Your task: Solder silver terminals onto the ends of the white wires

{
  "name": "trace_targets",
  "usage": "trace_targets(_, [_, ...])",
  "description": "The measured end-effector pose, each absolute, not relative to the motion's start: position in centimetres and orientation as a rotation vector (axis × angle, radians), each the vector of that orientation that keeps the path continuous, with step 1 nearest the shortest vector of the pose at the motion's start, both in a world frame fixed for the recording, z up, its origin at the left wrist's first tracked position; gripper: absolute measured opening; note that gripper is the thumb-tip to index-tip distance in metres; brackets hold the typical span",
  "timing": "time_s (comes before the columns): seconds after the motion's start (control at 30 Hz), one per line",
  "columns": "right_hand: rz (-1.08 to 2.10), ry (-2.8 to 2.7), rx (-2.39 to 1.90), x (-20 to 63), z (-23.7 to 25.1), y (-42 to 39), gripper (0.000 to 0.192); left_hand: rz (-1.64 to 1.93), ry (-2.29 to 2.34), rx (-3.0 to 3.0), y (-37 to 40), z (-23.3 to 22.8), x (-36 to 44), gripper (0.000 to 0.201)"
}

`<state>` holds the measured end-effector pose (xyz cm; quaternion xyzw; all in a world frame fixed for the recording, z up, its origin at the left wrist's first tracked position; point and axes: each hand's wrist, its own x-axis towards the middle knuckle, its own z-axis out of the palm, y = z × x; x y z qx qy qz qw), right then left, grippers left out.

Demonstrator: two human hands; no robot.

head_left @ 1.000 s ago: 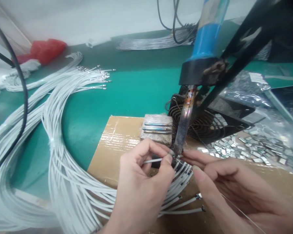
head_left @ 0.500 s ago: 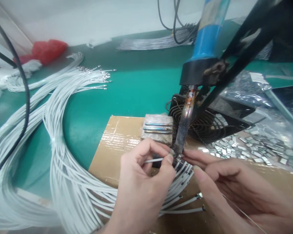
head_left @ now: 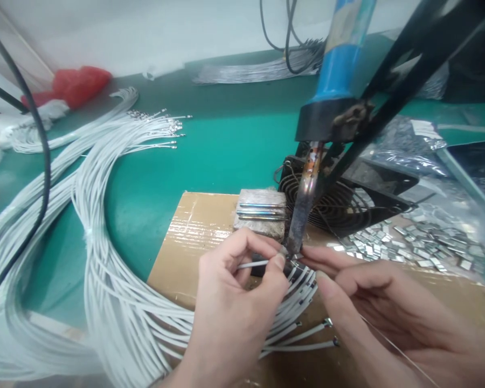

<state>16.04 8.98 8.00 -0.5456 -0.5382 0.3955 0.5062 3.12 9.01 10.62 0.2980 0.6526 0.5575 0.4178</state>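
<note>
My left hand (head_left: 234, 307) is closed, pinching a white cable (head_left: 254, 264) between thumb and fingertips. The cable's end lies at the tip of a soldering iron (head_left: 301, 215), which slants down from a black arm; the fingertips partly hide it. My right hand (head_left: 400, 307) is curled just right of the tip, with a thin solder wire (head_left: 392, 342) running through it. A small metal piece shows at the tip, too small to make out. Below the hands lie several white cables with metal connector ends (head_left: 327, 323).
A large bundle of white cables (head_left: 101, 215) curves along the left. Behind the iron stands a black fan (head_left: 331, 199); loose metal connector shells (head_left: 436, 245) are heaped at right. A block with metal rods (head_left: 261, 226) sits on cardboard (head_left: 186, 237). Red plastic (head_left: 81, 86) lies back left.
Almost nothing differs. Both hands keep their hold at the iron's tip, and the right hand and the iron appear shifted very slightly left in view.
</note>
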Motion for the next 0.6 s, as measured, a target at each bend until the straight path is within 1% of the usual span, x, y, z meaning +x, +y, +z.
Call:
trace_targets(0.1, [0.957,-1.307,-1.318,16.3,7.8,9.1,0.02,1.391,1.635,0.751,9.2,10.9,3.1,0.011])
trace_targets(0.37, [0.855,-1.534,-1.162,17.7,7.0,9.8,0.02,1.415,1.658,0.78,9.1,10.9,3.0,0.012])
trace_targets(0.6, [0.861,-1.6,-1.131,17.9,6.5,9.8,0.017,1.384,1.674,0.769,9.1,10.6,2.9,0.011])
